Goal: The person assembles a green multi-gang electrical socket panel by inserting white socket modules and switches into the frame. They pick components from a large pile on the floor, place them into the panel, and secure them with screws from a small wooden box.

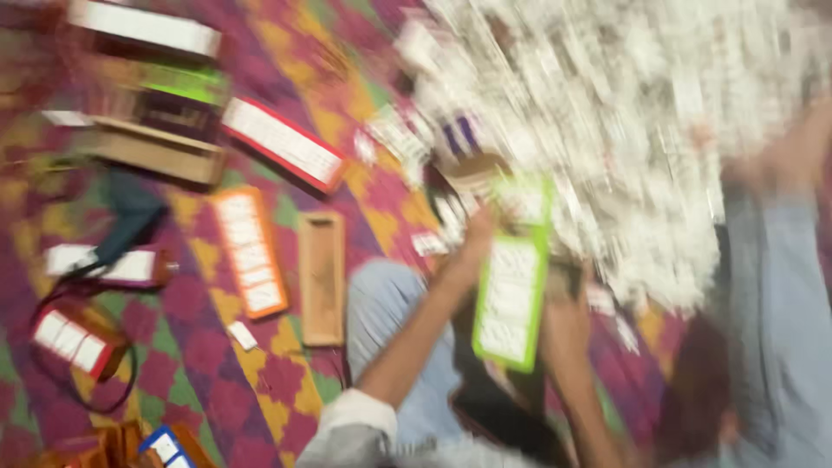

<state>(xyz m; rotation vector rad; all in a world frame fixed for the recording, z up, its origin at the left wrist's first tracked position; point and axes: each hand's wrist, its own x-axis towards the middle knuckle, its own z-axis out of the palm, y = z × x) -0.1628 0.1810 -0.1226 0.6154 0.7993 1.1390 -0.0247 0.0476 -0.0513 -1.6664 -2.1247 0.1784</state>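
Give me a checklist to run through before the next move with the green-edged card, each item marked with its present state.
1. Hold on the flat green-edged card with white panels: ok, the left hand is at its upper left edge and the right hand at its right edge.
2. Exact placing of the fingers on the card: cannot tell, the picture is blurred.
3. Card clear of the heap of small white pieces: not ok, its top overlaps the heap's edge.
4. Open brown wooden tray within sight on the patterned mat: ok, left of the left arm.
5. Orange-edged card apart from the tray: ok, a gap shows.
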